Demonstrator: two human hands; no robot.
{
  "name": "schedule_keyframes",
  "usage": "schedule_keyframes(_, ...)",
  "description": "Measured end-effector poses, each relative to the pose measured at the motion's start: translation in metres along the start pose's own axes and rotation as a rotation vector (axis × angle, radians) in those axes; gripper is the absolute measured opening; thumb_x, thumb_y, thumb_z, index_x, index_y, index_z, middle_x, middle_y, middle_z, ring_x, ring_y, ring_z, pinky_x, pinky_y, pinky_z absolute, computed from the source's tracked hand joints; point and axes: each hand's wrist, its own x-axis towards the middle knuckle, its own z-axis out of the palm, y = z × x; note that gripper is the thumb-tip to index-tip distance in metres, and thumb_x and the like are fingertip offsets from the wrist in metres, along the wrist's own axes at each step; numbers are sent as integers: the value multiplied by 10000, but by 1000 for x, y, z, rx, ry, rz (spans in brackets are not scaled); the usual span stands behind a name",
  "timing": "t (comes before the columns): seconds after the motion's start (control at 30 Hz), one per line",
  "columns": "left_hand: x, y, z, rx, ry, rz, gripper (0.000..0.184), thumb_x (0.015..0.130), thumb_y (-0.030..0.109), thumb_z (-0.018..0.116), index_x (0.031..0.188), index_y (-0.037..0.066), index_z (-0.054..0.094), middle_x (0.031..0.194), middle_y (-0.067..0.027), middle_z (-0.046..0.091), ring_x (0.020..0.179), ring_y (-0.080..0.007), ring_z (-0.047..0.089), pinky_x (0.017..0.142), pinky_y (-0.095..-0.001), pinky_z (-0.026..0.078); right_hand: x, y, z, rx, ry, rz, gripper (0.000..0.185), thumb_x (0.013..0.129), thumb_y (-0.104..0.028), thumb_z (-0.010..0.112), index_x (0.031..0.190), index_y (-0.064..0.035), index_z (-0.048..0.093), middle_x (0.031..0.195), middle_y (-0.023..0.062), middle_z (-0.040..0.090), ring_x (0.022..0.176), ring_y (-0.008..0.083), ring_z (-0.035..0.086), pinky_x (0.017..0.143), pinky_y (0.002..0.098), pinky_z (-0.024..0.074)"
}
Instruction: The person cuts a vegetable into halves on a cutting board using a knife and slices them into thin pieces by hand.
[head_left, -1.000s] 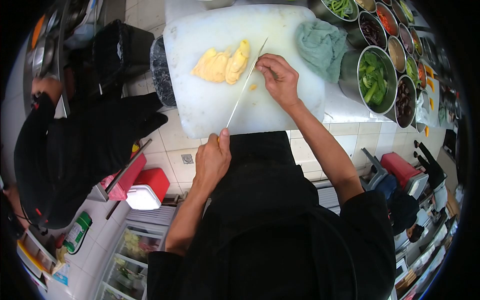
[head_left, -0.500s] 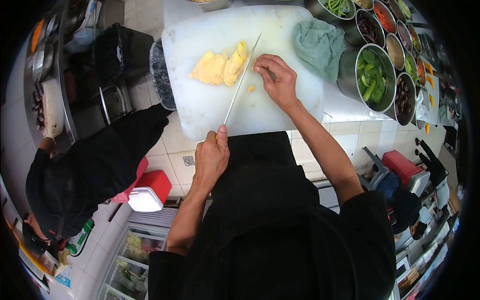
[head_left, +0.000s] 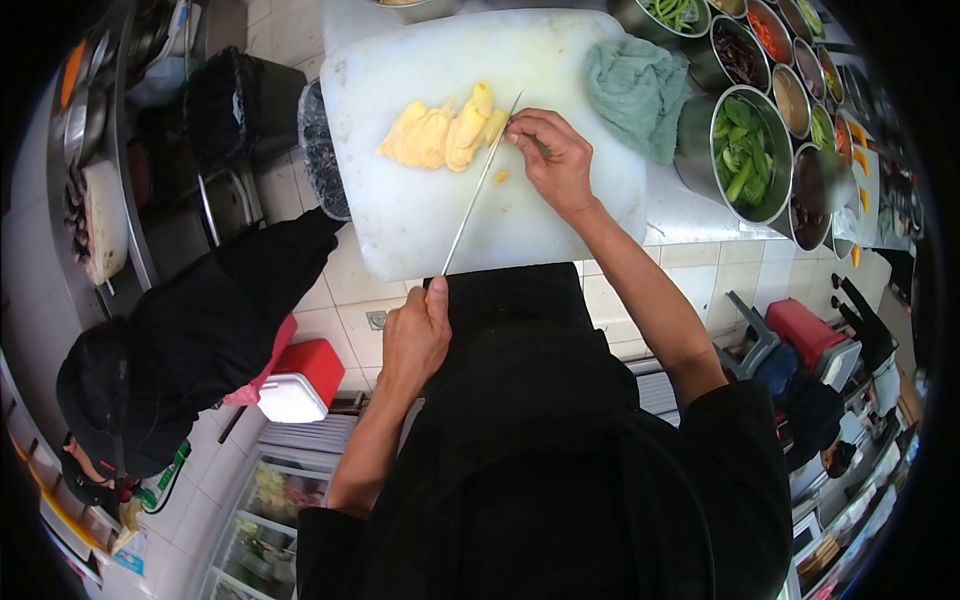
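Note:
A knife (head_left: 470, 212) slants across the white cutting board (head_left: 400, 220), its tip pointing away from me. My left hand (head_left: 415, 335) is wrapped round its handle at the board's near edge. Beside the blade's far end, my right hand (head_left: 552, 160) has its fingers curled in a pinch on a small piece of ginger, mostly hidden by the fingertips. Just left of the blade stands a fresh yellow slice (head_left: 495, 124). A fanned pile of pale yellow ginger slices (head_left: 430, 135) lies further left. One small scrap (head_left: 501, 177) rests right of the blade.
A crumpled green cloth (head_left: 637, 95) covers the board's right corner. Metal pots, one with green leaves (head_left: 740, 160), crowd the right side. A co-worker in black (head_left: 190, 350) stands at my left, near a red cooler (head_left: 308, 375). A lined bin (head_left: 325, 150) adjoins the board.
The knife and my left hand have shifted slightly down and left. A slice now shows left of the blade, near the pile. My right hand has barely moved. The co-worker's head has shifted.

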Motion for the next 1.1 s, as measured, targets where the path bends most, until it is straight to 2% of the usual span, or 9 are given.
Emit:
schedule_keyframes(0.1, -4, -5, 1, 0, -29, -43, 592, 1075, 449, 421, 811, -47, 606, 712, -352, 622, 721, -576, 606, 699, -618, 476, 1, -2, -2, 13, 2, 10, 137, 813, 25, 757, 931, -43, 737, 971, 82, 732, 834, 243, 711, 722, 334, 584)
schedule_keyframes(0.27, 33, 2, 24, -30, 34, 48, 609, 1074, 445, 426, 785, -58, 612, 716, -361, 621, 731, -573, 613, 697, -615, 484, 2, -3, -3, -40, -22, -8, 122, 818, 14, 750, 924, -43, 725, 985, 96, 727, 854, 267, 709, 746, 350, 577)
schedule_keyframes(0.37, 32, 4, 19, -46, 15, 28, 619, 1074, 451, 420, 804, -71, 616, 729, -366, 626, 739, -575, 618, 704, -613, 492, 2, -2, -4, -60, -63, 12, 122, 815, 16, 753, 917, -31, 708, 1018, 104, 726, 917, 252, 708, 816, 333, 563)
schedule_keyframes(0.57, 25, -5, 19, -69, -19, -16, 654, 1069, 501, 386, 859, -67, 634, 819, -371, 650, 833, -572, 628, 786, -607, 490, 1, -9, -10, -81, -101, -57, 169, 760, 33, 722, 892, -45, 652, 1077, 123, 708, 1014, 298, 688, 894, 361, 544)
schedule_keyframes(0.73, 19, -10, 7, -127, -33, 2, 673, 1059, 530, 397, 871, -67, 646, 831, -362, 657, 866, -556, 637, 822, -588, 491, -7, -9, -14, -220, -125, -152, 207, 769, 68, 706, 944, -36, 670, 999, 127, 687, 917, 291, 685, 830, 345, 557)
schedule_keyframes(0.8, 16, -12, 1, -146, -39, 27, 672, 1051, 541, 422, 856, -62, 643, 814, -354, 660, 844, -543, 646, 807, -588, 496, -14, -9, -20, -207, -117, -122, 208, 779, 82, 698, 955, -27, 677, 983, 122, 678, 879, 264, 684, 805, 324, 565)
schedule_keyframes(0.9, 15, -15, -7, -128, 22, 81, 664, 1036, 557, 451, 864, -57, 637, 786, -339, 663, 801, -536, 653, 770, -589, 504, -23, -13, -28, -124, -44, 63, 240, 779, 102, 673, 989, -14, 671, 983, 128, 672, 885, 269, 682, 777, 337, 572)
schedule_keyframes(0.93, 15, -18, -8, -130, 58, 95, 657, 1031, 560, 462, 866, -52, 633, 775, -332, 664, 785, -531, 655, 755, -586, 508, -26, -12, -29, -104, -21, 111, 239, 799, 107, 672, 1010, -6, 674, 983, 111, 674, 874, 213, 684, 774, 304, 580)
schedule_keyframes(1.1, 19, -41, -15, -138, 198, 156, 624, 1003, 576, 517, 870, -25, 614, 721, -299, 664, 727, -512, 664, 706, -567, 523, -39, -4, -31, 57, 44, 409, 245, 818, 102, 697, 1037, -5, 682, 998, 56, 670, 895, 133, 652, 810, 272, 564)
